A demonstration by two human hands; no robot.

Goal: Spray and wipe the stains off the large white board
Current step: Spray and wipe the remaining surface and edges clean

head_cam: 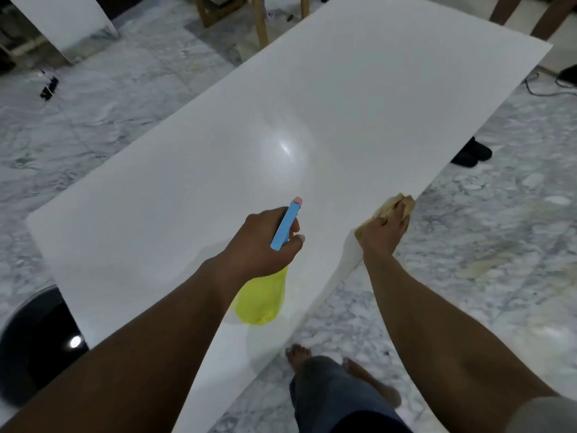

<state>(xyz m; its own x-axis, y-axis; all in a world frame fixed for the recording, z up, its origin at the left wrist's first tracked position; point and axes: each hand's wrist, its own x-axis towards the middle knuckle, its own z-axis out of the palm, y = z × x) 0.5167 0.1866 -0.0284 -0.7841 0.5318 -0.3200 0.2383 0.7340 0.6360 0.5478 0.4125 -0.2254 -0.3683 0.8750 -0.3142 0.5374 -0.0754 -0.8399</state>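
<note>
The large white board point(193, 170) lies flat and stretches away from me, with a bright light glare near its middle. My left hand point(265, 242) grips a spray bottle point(260, 300) with a yellow body and a blue head whose pink nozzle points over the board. My right hand point(385, 232) presses a tan cloth point(392, 203) onto the board's right edge, where the board bends down under the pressure. No stains stand out on the surface from here.
Marble floor surrounds the board. A black round object point(34, 345) sits at its near left corner. Dark shoes point(471, 153) lie right of the board, cables point(549, 89) at the far right, wooden furniture legs point(260, 20) behind, another person's legs point(549, 14) top right. My bare feet point(299, 354) stand below.
</note>
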